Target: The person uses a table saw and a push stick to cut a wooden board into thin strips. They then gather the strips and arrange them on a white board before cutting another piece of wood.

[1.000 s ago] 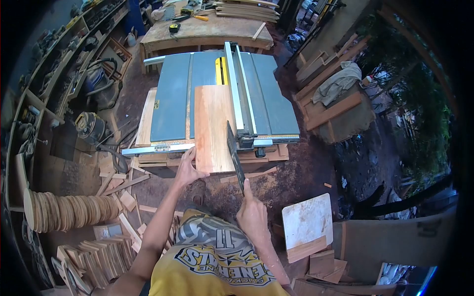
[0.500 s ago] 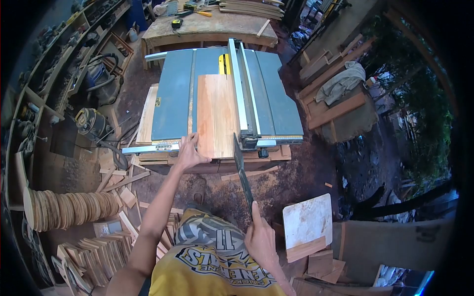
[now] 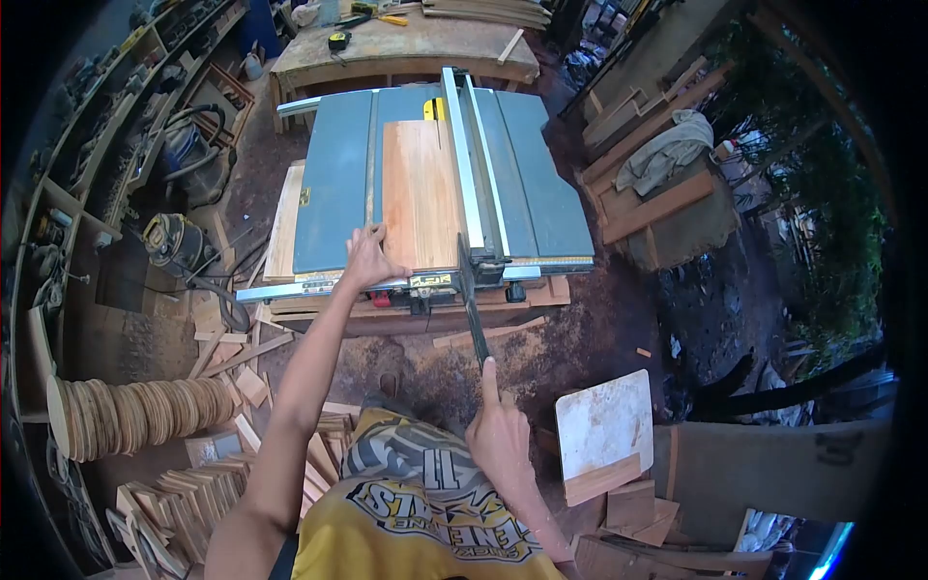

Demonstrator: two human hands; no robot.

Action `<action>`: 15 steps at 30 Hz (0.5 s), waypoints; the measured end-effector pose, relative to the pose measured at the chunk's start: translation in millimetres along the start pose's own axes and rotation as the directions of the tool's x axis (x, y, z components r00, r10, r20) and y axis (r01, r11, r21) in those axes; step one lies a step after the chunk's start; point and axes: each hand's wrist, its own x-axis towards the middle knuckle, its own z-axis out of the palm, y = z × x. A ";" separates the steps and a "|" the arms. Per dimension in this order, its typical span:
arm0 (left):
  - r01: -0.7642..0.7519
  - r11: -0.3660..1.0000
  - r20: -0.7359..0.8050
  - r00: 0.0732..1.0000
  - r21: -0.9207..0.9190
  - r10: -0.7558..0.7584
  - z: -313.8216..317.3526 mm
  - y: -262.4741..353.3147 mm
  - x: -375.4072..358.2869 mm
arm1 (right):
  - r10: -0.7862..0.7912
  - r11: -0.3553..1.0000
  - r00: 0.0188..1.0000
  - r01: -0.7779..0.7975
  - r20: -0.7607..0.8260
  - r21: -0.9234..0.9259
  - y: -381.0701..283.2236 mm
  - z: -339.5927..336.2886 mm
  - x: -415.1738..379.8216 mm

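A wooden board [image 3: 420, 198] lies flat on the blue-grey table saw [image 3: 333, 184], its right edge along the metal rip fence [image 3: 464, 169]. Its far end reaches the yellow blade insert [image 3: 432, 110], where a dark cut line runs into the wood. My left hand [image 3: 369, 259] grips the board's near left corner, thumb at the near end and bent fingers at the left side. In my right hand [image 3: 500, 440], closed with the index finger stretched along it, is a long dark push stick [image 3: 471, 309]. The stick's tip meets the board's near right corner beside the fence.
Behind the saw stands a wooden workbench [image 3: 406, 53] with a tape measure [image 3: 338, 42] on it. Stacked wooden discs [image 3: 145, 416] and offcuts lie at left, near a shop vacuum [image 3: 174, 242]. A white panel [image 3: 604, 425] leans at lower right.
The board has slid forward toward the blade, with my left hand and the push stick moving along. The saw's front rail and label now show below the board's near end.
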 end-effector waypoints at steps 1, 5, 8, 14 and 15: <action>0.001 1.000 -0.004 1.000 -0.008 -0.001 -0.8 -1.0 2.8 | 0.014 1.000 1.000 -0.014 0.020 -0.010 -0.1 -0.2 2.4; 0.029 0.999 0.008 1.000 -0.021 -0.028 -3.0 -0.3 11.1 | 0.058 0.998 0.998 -0.057 0.024 -0.015 -3.4 4.4 15.3; 0.046 0.999 0.000 0.999 -0.029 -0.046 -0.1 -4.0 20.0 | 0.058 0.998 0.998 -0.058 -0.007 -0.011 -6.5 5.0 24.6; 0.096 0.995 0.003 0.995 -0.025 -0.096 -2.4 -2.0 39.3 | 0.057 0.998 0.998 -0.056 0.018 -0.026 -11.3 1.0 49.1; 0.097 0.995 -0.002 0.995 -0.027 -0.098 -5.4 0.2 40.8 | 0.050 0.998 0.999 -0.049 0.019 -0.033 -11.4 1.8 53.6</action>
